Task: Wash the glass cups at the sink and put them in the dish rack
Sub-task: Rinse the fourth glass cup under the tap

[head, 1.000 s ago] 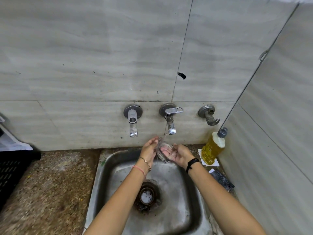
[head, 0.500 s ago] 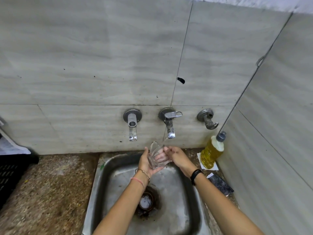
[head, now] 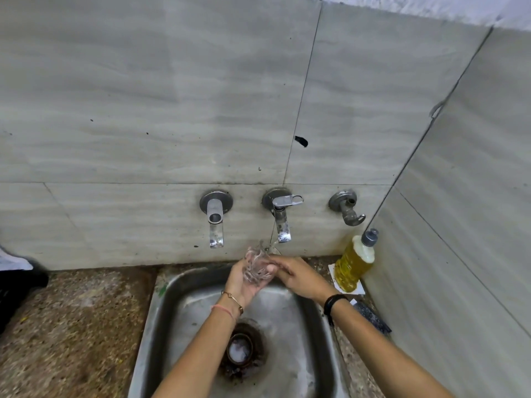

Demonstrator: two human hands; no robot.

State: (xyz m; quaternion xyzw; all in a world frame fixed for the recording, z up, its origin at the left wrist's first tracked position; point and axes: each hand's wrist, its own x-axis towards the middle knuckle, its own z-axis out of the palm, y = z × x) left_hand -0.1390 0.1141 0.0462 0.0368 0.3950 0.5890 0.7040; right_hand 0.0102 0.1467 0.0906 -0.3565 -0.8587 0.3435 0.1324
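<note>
One glass cup (head: 256, 267) held above the sink (head: 169, 288).
I see it clear and wet, tilted with its mouth up and away, gripped by the left hand (head: 240, 285) over the basin's back edge.

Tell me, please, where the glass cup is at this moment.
In the head view, the glass cup sits in the left hand above the sink, just under the middle tap, with the right hand at its right side.
</note>
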